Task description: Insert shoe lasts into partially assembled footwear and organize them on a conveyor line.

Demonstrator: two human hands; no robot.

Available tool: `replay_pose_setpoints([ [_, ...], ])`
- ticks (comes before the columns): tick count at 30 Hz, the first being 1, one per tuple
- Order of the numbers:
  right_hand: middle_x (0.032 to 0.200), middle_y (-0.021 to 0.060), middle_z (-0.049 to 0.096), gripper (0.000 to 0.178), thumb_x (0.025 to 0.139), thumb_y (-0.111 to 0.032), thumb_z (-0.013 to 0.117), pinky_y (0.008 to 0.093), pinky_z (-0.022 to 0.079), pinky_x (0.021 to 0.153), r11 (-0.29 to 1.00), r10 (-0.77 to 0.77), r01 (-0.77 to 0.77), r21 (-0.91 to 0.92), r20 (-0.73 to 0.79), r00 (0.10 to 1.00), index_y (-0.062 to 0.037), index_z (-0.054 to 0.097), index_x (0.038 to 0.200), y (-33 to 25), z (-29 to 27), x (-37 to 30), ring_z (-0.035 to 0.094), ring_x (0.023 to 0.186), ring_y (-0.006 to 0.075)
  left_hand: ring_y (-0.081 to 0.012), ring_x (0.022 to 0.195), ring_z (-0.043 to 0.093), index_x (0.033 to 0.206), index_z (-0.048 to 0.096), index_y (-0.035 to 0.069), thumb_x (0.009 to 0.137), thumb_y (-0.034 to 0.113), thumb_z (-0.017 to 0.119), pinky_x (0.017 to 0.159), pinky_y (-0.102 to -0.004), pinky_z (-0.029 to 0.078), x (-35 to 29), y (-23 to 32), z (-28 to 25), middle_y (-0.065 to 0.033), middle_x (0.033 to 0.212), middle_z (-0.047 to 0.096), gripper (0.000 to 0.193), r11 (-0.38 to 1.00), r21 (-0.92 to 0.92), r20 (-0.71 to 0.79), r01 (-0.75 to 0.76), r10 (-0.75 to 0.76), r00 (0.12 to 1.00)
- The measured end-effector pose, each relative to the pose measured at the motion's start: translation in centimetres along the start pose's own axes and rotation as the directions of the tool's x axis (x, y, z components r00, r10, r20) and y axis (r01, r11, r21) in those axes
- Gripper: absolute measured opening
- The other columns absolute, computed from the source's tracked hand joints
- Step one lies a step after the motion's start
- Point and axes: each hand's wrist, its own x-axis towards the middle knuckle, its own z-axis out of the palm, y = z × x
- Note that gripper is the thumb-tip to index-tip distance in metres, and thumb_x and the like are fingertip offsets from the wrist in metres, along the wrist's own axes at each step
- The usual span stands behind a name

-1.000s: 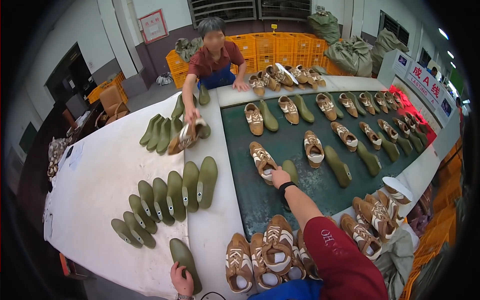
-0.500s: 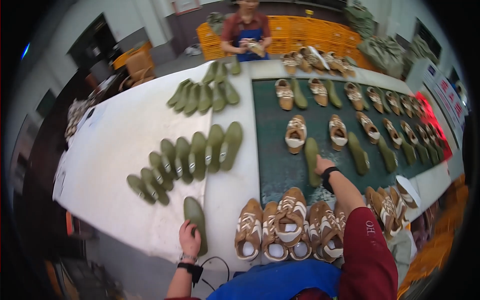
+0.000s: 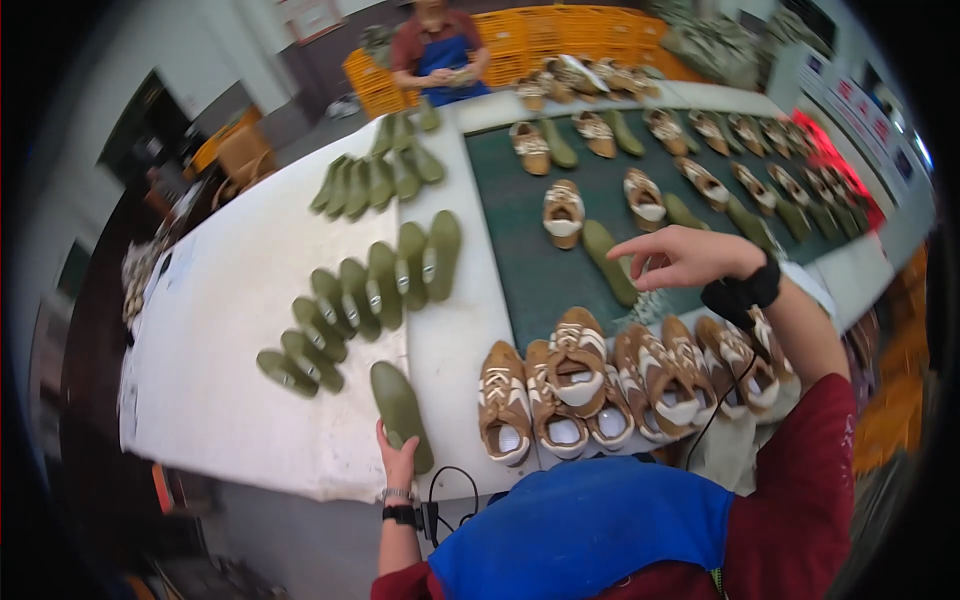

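My left hand [image 3: 398, 458] is closed on the heel end of an olive-green insole [image 3: 396, 396] at the front edge of the white table. Over the dark green conveyor belt [image 3: 500, 215], my right hand [image 3: 690, 258] hovers with fingers apart and nothing in it. Just left of its fingertips lies another green insole [image 3: 605, 262] on the belt. Behind that insole stands a brown and white sneaker [image 3: 563, 213]. My right hand partly hides a further insole [image 3: 684, 211].
A slanting row of green insoles [image 3: 383, 283] lies on the white table [image 3: 220, 330], with more insoles [image 3: 378, 180] beyond. Brown sneakers [image 3: 503, 400] crowd the near edge. Sneakers and insoles line the belt. Across the table stands a co-worker [image 3: 440, 50] before orange crates [image 3: 560, 35].
My right hand has let go of the insole on the belt and lifted off to the right. My left hand keeps its hold on its insole. The whole view has shifted.
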Motion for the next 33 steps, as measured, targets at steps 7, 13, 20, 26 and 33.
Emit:
replay_pose_setpoints([
  [7, 0.095, 0.0053, 0.062, 0.042, 0.086, -0.019, 0.058, 0.0247, 0.048, 0.071, 0.883, -0.015, -0.154, 0.444, 0.354, 0.935, -0.0052, 0.047, 0.124, -3.9, 7.4, -14.0, 0.058, 0.079, 0.0108, -0.0264, 0.111, 0.046, 0.137, 0.023, 0.009, 0.068, 0.000, 0.056, 0.093, -0.0354, 0.040, 1.7, 3.1, -2.3, -0.0123, 0.127, 0.042, 0.077, 0.948, -0.265, 0.194, 0.176, -0.127, 0.973],
  [13, 0.097, 0.0130, 0.061, 0.043, 0.084, -0.034, 0.057, 0.0328, 0.045, 0.076, 0.725, -0.163, -0.151, 0.672, 0.381, 0.910, 0.0000, 0.053, 0.110, 4.8, 31.1, -20.3, 0.058, 0.085, 0.0223, -0.0279, 0.113, 0.047, 0.136, 0.029, 0.012, 0.069, 0.005, 0.053, 0.094, -0.0401, 0.041, 4.6, 11.7, 0.3, -0.0112, 0.128, 0.043, 0.071, 0.834, -0.460, 0.441, 0.304, -0.083, 0.894],
  [20, 0.112, 0.0173, 0.055, 0.051, 0.080, -0.039, 0.059, 0.0371, 0.040, 0.086, 0.305, 0.080, -0.134, 0.943, 0.115, 0.990, -0.0003, 0.051, 0.114, 4.6, 51.1, -31.0, 0.051, 0.100, 0.0311, -0.0259, 0.104, 0.052, 0.128, 0.039, 0.012, 0.074, 0.003, 0.053, 0.088, -0.0402, 0.045, 18.1, 17.4, 18.4, -0.0102, 0.117, 0.051, 0.056, 0.853, -0.364, 0.650, 0.374, -0.055, 0.758],
  [26, 0.124, 0.0187, 0.048, 0.061, 0.077, -0.043, 0.059, 0.0403, 0.034, 0.095, -0.203, 0.446, -0.324, 0.924, 0.382, 0.809, -0.0008, 0.048, 0.120, 4.9, 47.4, -27.8, 0.044, 0.114, 0.0357, -0.0367, 0.098, 0.057, 0.128, 0.038, 0.018, 0.078, 0.030, 0.051, 0.086, -0.0430, 0.044, 26.0, 10.9, 27.2, -0.0229, 0.106, 0.058, 0.053, 0.319, 0.745, 0.610, -0.585, 0.026, 0.792],
  [33, 0.107, 0.0197, 0.055, 0.049, 0.078, -0.037, 0.060, 0.0380, 0.041, 0.083, 0.584, 0.094, 0.331, 0.741, -0.467, 0.879, 0.0017, 0.051, 0.107, 5.4, 44.6, -26.4, 0.052, 0.095, 0.0342, -0.0366, 0.094, 0.058, 0.107, 0.054, 0.008, 0.081, 0.019, 0.045, 0.081, -0.0447, 0.046, 18.2, 9.9, 39.4, -0.0208, 0.097, 0.061, 0.030, 0.135, 0.657, 0.740, -0.742, 0.071, 0.669],
])
